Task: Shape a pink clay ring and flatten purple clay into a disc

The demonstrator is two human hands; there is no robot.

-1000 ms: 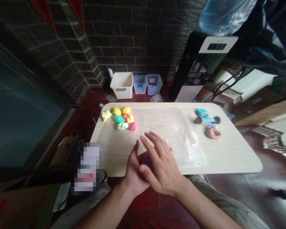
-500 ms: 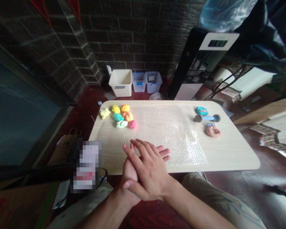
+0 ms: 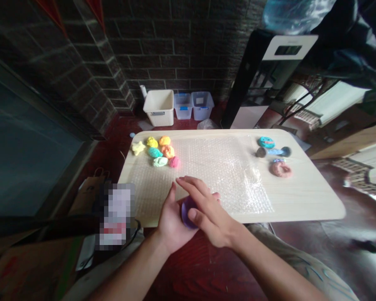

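A flattened lump of purple modelling clay [image 3: 188, 213] lies between my two hands, just over the table's front edge. My left hand [image 3: 172, 219] is palm up beneath it, bearing the clay on the palm with the thumb raised. Over the clay, my right hand [image 3: 211, 215] rests at a slant with its fingers stretched, hiding the right part of the lump. Farther off on the table lie several soft clay lumps, among them a pink lump [image 3: 174, 161], a teal lump [image 3: 155, 152] and a pale yellow star shape [image 3: 138, 148].
Bubble wrap [image 3: 219, 167] covers the middle of the wooden table [image 3: 313, 205]. At the right sit a teal round piece [image 3: 266, 142], a dumbbell-shaped piece [image 3: 274, 152] and a pinkish-brown ring [image 3: 281, 169]. Bins [image 3: 159, 108] and a water dispenser [image 3: 249, 92] stand beyond the table.
My right hand has shifted right and tilted off the left palm, so the purple clay now shows between them. The view has moved slightly.
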